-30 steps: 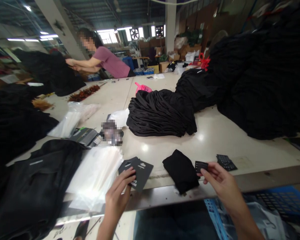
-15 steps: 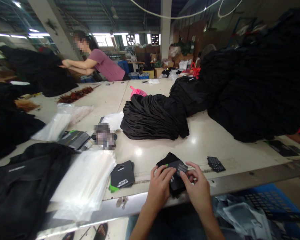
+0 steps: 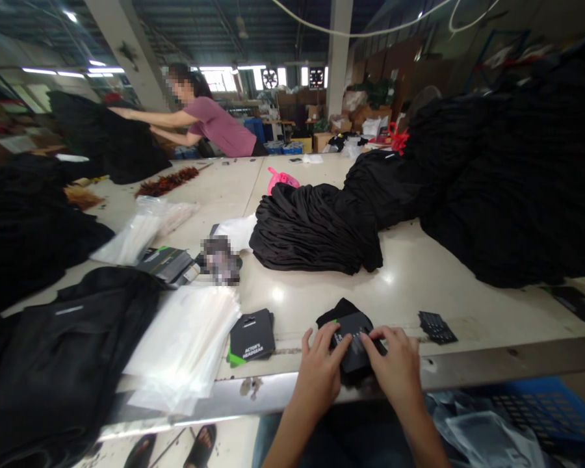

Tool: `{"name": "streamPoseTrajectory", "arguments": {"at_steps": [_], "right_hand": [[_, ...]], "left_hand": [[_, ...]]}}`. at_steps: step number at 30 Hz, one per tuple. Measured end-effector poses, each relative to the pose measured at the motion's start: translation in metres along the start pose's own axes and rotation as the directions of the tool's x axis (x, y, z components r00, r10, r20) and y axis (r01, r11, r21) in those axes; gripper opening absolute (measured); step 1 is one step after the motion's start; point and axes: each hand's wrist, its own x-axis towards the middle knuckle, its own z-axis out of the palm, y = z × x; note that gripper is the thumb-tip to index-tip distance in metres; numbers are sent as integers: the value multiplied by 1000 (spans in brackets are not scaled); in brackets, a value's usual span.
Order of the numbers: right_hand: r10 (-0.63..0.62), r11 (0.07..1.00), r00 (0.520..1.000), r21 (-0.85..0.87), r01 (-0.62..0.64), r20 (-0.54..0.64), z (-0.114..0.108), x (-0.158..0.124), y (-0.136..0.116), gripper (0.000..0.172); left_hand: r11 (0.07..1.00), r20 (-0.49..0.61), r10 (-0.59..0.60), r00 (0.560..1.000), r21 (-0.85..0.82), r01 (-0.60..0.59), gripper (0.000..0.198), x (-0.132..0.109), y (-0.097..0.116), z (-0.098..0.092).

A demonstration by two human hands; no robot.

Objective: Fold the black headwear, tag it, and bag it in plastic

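By the front edge of the table [image 3: 419,273] lie clear bags [image 3: 185,344], then black cards [image 3: 252,336]. My left hand [image 3: 322,374] rests flat, fingers apart, on a dark card [image 3: 355,328] on folded black cloth [image 3: 329,314]. My right hand [image 3: 394,370] touches it too; I cannot tell if it grips

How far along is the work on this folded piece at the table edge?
Done: the black cloth lies folded at the edge of the table. In hand: the left hand and right hand press a black card onto it. Left: it is not yet in one of the clear bags, and spare cards, small tags and a big pile of black fabric lie untouched.
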Motion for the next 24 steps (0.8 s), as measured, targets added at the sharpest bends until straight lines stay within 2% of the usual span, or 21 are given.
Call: {"name": "streamPoseTrajectory", "arguments": {"at_steps": [4, 6, 8, 10, 11, 12, 14, 15, 16, 17, 19, 21, 24], "right_hand": [[53, 985, 992, 157, -71, 115, 5, 18, 18, 38], [115, 958, 975, 236, -160, 192, 9, 25, 27, 47], [171, 926, 939, 277, -256, 298, 12, 31, 34, 58], [200, 909, 898, 268, -320, 393, 14, 38, 38, 60], [211, 902, 877, 259, -344, 432, 14, 41, 40, 57], [215, 895, 853, 253, -367, 475, 14, 44, 40, 54], [207, 884, 796, 240, -401, 568, 13, 50, 37, 48], [202, 883, 769, 228, -411, 607, 12, 52, 35, 46], [200, 885, 750, 212, -415, 631, 12, 53, 32, 45], [199, 890, 739, 196, -411, 644, 11, 54, 30, 44], [199, 904, 737, 170, -393, 645, 12, 51, 25, 42], [186, 915, 759, 171, -365, 624, 16, 45, 22, 41], [156, 922, 810, 211, -325, 566, 23, 28, 19, 42]], "left_hand": [[999, 23, -52, 998, -1, 52, 73, 0, 3, 3], [998, 40, -58, 998, -14, 59, 76, -2, 1, 0], [997, 14, -82, 997, -7, 82, 77, -7, -12, -11], [981, -109, -180, 978, 46, 186, 70, -17, -41, -32], [960, -207, -249, 946, 81, 270, 64, -25, -61, -47], [923, -318, -318, 893, 111, 368, 55, -34, -83, -62], [824, -513, -407, 755, 149, 546, 41, -56, -129, -93], [780, -563, -432, 704, 159, 606, 40, -67, -149, -106], [749, -581, -450, 678, 169, 641, 39, -78, -166, -116], [729, -575, -465, 674, 183, 659, 40, -87, -179, -123], [720, -519, -488, 702, 215, 659, 43, -101, -192, -130], [723, -466, -497, 732, 244, 646, 43, -109, -192, -131], [722, -435, -492, 754, 279, 633, 44, -115, -181, -131]]}}
